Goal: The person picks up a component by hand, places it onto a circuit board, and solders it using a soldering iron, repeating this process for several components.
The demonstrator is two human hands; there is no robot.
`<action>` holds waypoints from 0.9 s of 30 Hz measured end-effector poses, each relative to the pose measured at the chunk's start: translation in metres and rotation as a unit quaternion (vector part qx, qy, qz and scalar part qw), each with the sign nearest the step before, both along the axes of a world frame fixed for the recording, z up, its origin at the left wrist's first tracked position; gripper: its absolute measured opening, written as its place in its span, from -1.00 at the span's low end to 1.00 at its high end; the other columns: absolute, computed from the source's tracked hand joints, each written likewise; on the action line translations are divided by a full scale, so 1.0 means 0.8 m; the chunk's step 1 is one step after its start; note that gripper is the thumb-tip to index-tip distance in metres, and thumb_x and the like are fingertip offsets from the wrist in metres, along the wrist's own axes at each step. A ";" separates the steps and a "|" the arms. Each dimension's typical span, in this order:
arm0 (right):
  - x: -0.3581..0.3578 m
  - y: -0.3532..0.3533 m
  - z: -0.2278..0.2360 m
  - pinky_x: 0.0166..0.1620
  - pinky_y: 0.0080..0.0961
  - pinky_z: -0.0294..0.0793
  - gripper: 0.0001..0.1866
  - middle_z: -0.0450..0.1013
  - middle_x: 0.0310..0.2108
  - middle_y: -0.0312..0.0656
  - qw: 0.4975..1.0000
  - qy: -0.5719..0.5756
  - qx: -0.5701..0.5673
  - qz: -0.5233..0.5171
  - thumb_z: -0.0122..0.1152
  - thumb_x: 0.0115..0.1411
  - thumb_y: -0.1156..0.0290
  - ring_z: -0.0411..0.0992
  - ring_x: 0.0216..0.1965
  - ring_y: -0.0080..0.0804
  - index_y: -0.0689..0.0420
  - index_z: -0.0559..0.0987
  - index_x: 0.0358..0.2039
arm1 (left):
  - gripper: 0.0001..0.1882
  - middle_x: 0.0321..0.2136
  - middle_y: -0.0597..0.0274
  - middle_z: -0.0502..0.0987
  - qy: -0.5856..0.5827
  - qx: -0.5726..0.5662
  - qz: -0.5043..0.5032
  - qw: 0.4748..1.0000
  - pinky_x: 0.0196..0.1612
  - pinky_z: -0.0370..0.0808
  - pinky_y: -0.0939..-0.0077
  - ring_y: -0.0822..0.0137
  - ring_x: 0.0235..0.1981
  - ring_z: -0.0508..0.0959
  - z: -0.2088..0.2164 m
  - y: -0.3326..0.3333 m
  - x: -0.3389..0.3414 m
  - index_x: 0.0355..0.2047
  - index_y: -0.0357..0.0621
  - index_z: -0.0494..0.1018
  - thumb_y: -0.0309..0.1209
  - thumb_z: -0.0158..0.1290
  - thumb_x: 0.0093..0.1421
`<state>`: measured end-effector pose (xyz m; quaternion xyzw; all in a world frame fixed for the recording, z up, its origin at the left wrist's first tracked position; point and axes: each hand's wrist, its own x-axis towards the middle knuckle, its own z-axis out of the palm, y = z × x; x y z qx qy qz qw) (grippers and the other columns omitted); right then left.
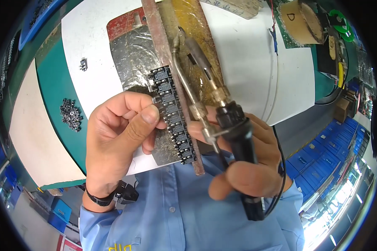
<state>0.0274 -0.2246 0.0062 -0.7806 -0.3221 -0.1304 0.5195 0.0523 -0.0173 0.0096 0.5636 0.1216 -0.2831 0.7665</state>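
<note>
My right hand [255, 154] is wrapped round a soldering iron [238, 138] with a black handle and a thin metal side tube [184, 75]. Its tip [181, 32] points up and away, apart from the parts. A row of small black electronic components [176, 119] lies along a narrow worn reddish strip [161, 37]. At the row's left edge, my left hand [121, 125] has thumb and forefinger pinched together, touching or nearly touching a component. What sits between those fingertips is hidden.
Under the row lies a board with a red end [121, 27] and dark film, on white sheeting [247, 67]. A loose component [83, 64] and a component pile [71, 115] are at left. Far right are a tape roll [301, 23] and green spool [341, 25]. A cable [284, 167] trails from the handle.
</note>
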 end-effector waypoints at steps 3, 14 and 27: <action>-0.001 0.006 -0.004 -0.20 -0.13 0.54 -0.50 0.50 -0.33 0.03 0.999 -0.008 -0.045 0.001 0.28 0.03 0.22 0.51 -0.24 0.03 0.00 0.24 -0.09 | -0.85 -0.52 0.21 0.51 0.004 0.001 0.005 1.000 -0.59 0.31 0.74 0.58 -0.66 0.38 0.000 0.000 0.000 -0.35 -0.29 0.43 -0.42 0.05 0.19; -0.008 0.004 -0.017 -0.11 -0.07 0.48 -0.52 0.49 -0.23 0.07 0.996 -0.016 -0.091 -0.005 0.29 0.02 0.28 0.46 -0.13 0.09 0.00 0.25 -0.12 | -0.75 -0.51 0.22 0.49 -0.009 -0.038 0.001 0.999 -0.56 0.33 0.73 0.57 -0.65 0.38 -0.005 0.004 0.002 -0.37 -0.31 0.42 -0.32 -0.08 0.28; -0.019 0.009 0.011 -0.16 -0.21 0.52 -0.60 0.51 -0.41 -0.04 0.992 -0.010 -0.120 -0.044 0.27 0.02 0.15 0.50 -0.23 -0.01 0.07 0.34 -0.24 | -0.79 -0.48 0.23 0.50 -0.074 0.084 0.049 0.993 -0.53 0.34 0.73 0.56 -0.60 0.41 0.000 0.042 -0.061 -0.31 -0.32 0.44 -0.37 -0.03 0.25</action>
